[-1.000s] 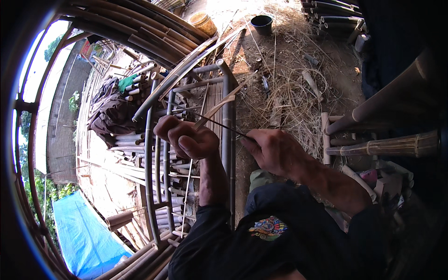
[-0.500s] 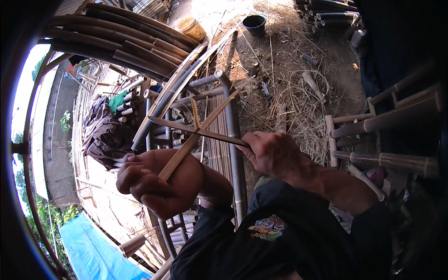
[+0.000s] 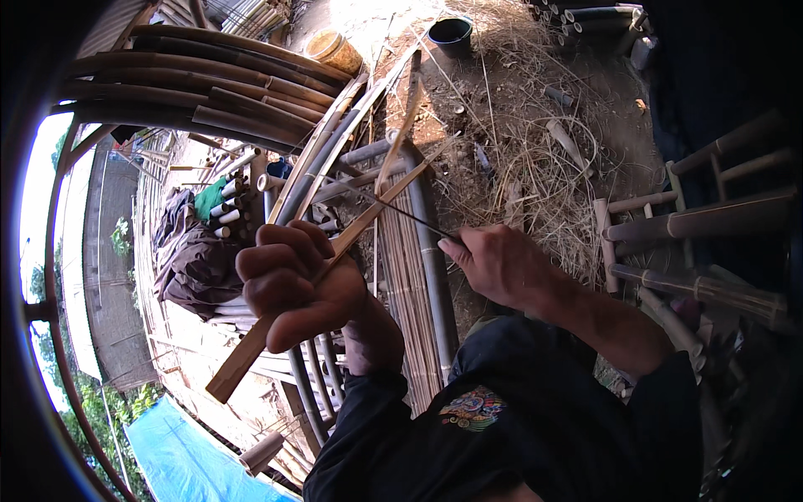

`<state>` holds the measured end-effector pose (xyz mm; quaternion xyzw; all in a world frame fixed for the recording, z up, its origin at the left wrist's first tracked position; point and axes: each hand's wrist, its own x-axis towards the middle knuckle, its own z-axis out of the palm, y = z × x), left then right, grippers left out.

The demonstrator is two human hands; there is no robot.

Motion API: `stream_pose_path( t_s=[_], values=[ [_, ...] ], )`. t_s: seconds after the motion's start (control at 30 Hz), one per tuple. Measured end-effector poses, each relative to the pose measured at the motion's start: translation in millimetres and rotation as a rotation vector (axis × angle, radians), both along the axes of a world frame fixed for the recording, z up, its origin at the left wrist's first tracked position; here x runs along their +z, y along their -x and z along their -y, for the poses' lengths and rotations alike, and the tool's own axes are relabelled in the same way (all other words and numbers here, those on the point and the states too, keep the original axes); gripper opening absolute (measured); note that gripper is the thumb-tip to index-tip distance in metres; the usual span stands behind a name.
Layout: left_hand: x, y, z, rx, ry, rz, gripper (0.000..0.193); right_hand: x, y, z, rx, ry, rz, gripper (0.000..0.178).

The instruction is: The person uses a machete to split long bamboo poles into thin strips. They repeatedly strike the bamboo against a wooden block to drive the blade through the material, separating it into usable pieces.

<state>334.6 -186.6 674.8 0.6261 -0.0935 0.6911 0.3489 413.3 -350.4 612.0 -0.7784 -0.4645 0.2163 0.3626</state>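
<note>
We see the pale, flat, split-bamboo strip (image 3: 360, 227) lying differently in the left hand (image 3: 316, 305) than half a second ago: its lower end then lay against the palm, and now it juts out below the thumb. The strip is held in the air, slanting up over the grey-green bamboo-pole frame (image 3: 435, 272) with narrow brown slats (image 3: 416, 335), its upper end near the frame's far right corner in our view.

The thin, pale bamboo sliver (image 3: 401, 138) that stood up short now shows much longer, passing beyond that corner. We judge the splitting to be further along, though a change of tilt may account for some of the length; below the fork the strip looks whole.

The slim, dark-bladed knife (image 3: 421, 222) has turned from showing its broad side to showing little more than a line, and crosses the strip by the fork. We cannot tell how deep its edge sits.

As for grip, the left has its fingers curled around the strip, and the right hand (image 3: 506, 266) is clenched on the knife's handle end, just beyond the frame's right edge.
</note>
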Motion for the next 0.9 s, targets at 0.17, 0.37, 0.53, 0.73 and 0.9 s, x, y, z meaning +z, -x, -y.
stream_pose_path(
  t_s=[0.17, 0.37, 0.53, 0.73, 0.9],
  values=[
    [-3.3, -26.4, -4.5, -0.200, -0.012, 0.093, 0.064, 27.6, -6.5, -21.8, 0.096, -0.243, 0.033, 0.026],
    [17.2, -61.2, -12.9, -0.286, -0.023, 0.095, 0.062, 8.5, -46.1, -39.7, 0.057, -0.300, 0.076, 0.022],
    [28.8, -85.7, -15.7, -0.132, 0.020, 0.081, 0.059, -31.0, -95.1, -49.2, -0.015, -0.219, 0.124, 0.020],
    [45.8, -118.2, -26.9, -0.101, 0.037, 0.048, 0.058, -75.6, -137.9, -68.0, -0.038, -0.092, 0.047, 0.024],
    [52.4, -139.5, -31.7, 0.088, 0.043, -0.054, 0.058, -109.9, -184.2, -71.1, -0.002, 0.110, 0.171, 0.027]
  ],
)
